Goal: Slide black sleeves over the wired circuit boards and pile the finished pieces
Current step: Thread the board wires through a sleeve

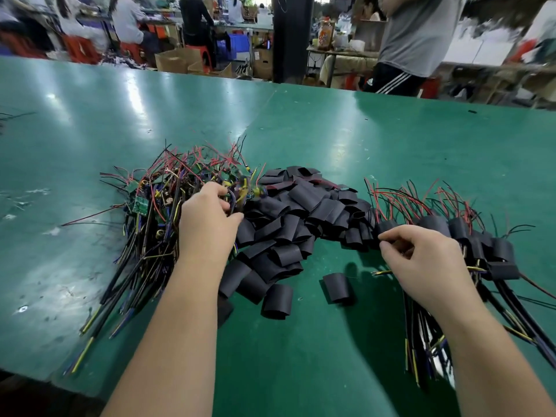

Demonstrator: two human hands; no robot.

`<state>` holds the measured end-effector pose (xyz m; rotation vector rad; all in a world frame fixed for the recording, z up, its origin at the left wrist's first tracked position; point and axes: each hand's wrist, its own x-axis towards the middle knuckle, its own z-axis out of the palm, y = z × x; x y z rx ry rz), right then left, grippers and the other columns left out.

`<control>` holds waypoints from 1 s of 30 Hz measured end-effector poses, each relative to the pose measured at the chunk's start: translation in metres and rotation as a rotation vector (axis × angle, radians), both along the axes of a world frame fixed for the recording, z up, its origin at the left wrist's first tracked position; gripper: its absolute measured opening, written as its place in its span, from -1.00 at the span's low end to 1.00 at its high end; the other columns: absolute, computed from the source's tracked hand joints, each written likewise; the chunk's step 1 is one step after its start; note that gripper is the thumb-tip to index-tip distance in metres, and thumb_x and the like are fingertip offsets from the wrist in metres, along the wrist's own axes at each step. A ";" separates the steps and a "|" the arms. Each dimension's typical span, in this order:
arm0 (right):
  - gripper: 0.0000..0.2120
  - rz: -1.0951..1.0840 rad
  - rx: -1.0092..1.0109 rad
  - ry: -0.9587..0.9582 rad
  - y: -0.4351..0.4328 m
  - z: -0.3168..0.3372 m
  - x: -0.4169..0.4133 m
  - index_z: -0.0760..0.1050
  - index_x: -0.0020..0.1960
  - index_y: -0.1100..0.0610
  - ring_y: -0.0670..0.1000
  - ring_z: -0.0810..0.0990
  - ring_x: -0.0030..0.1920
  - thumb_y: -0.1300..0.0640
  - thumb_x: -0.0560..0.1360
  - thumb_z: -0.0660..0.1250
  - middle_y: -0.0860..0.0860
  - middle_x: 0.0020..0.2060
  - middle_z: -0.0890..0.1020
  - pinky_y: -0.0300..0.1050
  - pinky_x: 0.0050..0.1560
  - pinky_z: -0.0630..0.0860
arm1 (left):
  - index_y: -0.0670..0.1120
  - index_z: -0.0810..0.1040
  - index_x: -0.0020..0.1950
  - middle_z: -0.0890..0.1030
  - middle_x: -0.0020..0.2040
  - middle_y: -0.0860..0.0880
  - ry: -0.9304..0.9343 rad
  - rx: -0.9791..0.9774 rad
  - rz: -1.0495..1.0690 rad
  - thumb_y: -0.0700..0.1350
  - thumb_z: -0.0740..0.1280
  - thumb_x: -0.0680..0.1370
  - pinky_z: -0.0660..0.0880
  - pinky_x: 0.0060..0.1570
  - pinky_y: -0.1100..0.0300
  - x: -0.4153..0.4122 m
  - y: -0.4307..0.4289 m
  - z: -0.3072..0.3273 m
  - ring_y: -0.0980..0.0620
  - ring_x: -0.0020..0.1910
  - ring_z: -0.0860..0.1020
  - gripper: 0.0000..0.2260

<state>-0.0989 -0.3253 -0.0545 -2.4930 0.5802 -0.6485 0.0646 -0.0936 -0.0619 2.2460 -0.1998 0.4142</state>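
Observation:
A tangle of bare wired circuit boards (162, 200) with red, black and yellow leads lies at the left of the green table (316, 130). My left hand (207, 224) reaches into its right edge, and its fingers and thumb curl round the wires of one board. Loose black sleeves (288, 224) are heaped in the middle. One lone sleeve (338, 285) lies apart near me. Finished sleeved pieces (469, 236) are piled at the right. My right hand (421, 260) hovers at that pile's left edge with loosely curled fingers and nothing visible in them.
Long cable ends (421, 341) from the finished pieces trail toward the near table edge at right; others (99, 320) fan out at left. A person in a grey shirt (415, 40) stands beyond the far edge. Other workers sit at benches behind.

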 end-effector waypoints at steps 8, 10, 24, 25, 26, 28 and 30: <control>-0.92 0.009 0.009 -0.017 0.003 0.001 -0.001 0.63 -0.11 0.06 -0.29 0.52 -0.29 0.20 0.46 0.38 -0.24 -0.36 0.56 -0.54 -0.29 0.35 | -0.05 0.54 0.20 0.60 0.07 -0.11 -0.057 -0.122 0.067 -0.18 0.51 0.41 0.43 -0.06 0.22 0.000 0.004 0.004 0.06 -0.24 0.58 -0.62; -0.91 0.005 0.015 -0.010 0.002 0.001 0.000 0.63 -0.10 0.05 -0.28 0.52 -0.29 0.20 0.47 0.38 -0.23 -0.35 0.57 -0.52 -0.29 0.33 | -0.01 0.52 0.23 0.59 0.16 -0.11 0.003 -0.303 0.078 -0.21 0.50 0.42 0.48 -0.01 0.25 0.001 0.003 0.005 0.23 -0.27 0.57 -0.58; -0.55 0.491 1.318 -0.280 0.038 0.014 0.007 0.57 0.12 0.15 0.00 0.63 -0.32 0.16 0.23 0.46 0.18 -0.04 0.67 -0.31 -0.35 0.49 | -0.07 0.55 0.07 0.71 -0.08 -0.03 -0.030 -0.794 -0.753 -0.40 0.35 0.49 0.59 -0.07 0.21 -0.044 -0.040 0.021 -0.03 -0.09 0.69 -0.72; -0.57 0.513 1.359 -0.307 0.039 0.015 0.008 0.61 0.08 0.12 -0.01 0.65 -0.29 0.13 0.21 0.47 0.17 -0.05 0.68 -0.33 -0.35 0.50 | -0.06 0.56 0.07 0.71 -0.08 -0.03 -0.026 -0.760 -0.780 -0.40 0.34 0.49 0.58 -0.06 0.22 -0.046 -0.043 0.019 -0.02 -0.10 0.69 -0.72; -0.61 0.507 1.384 -0.348 0.040 0.015 0.009 0.65 0.01 0.11 -0.02 0.66 -0.28 0.12 0.19 0.48 0.15 -0.09 0.68 -0.34 -0.35 0.51 | -0.04 0.57 0.07 0.71 -0.08 -0.03 -0.022 -0.720 -0.798 -0.41 0.34 0.50 0.57 -0.05 0.24 -0.048 -0.044 0.017 -0.01 -0.11 0.68 -0.71; -0.76 0.440 1.385 -0.430 0.039 0.017 0.010 0.67 -0.14 0.12 -0.02 0.66 -0.31 0.12 0.19 0.48 0.11 -0.21 0.68 -0.35 -0.37 0.50 | 0.01 0.58 0.06 0.70 -0.09 -0.02 -0.008 -0.625 -0.811 -0.39 0.34 0.50 0.55 -0.09 0.28 -0.050 -0.047 0.014 0.02 -0.13 0.67 -0.69; -0.88 0.379 1.339 -0.457 0.038 0.015 0.011 0.64 -0.21 0.14 -0.01 0.67 -0.32 0.17 0.25 0.43 0.09 -0.28 0.68 -0.34 -0.40 0.49 | 0.06 0.59 0.03 0.69 -0.10 0.03 -0.023 -0.522 -0.808 -0.32 0.36 0.49 0.54 -0.10 0.29 -0.051 -0.048 0.012 0.07 -0.13 0.66 -0.72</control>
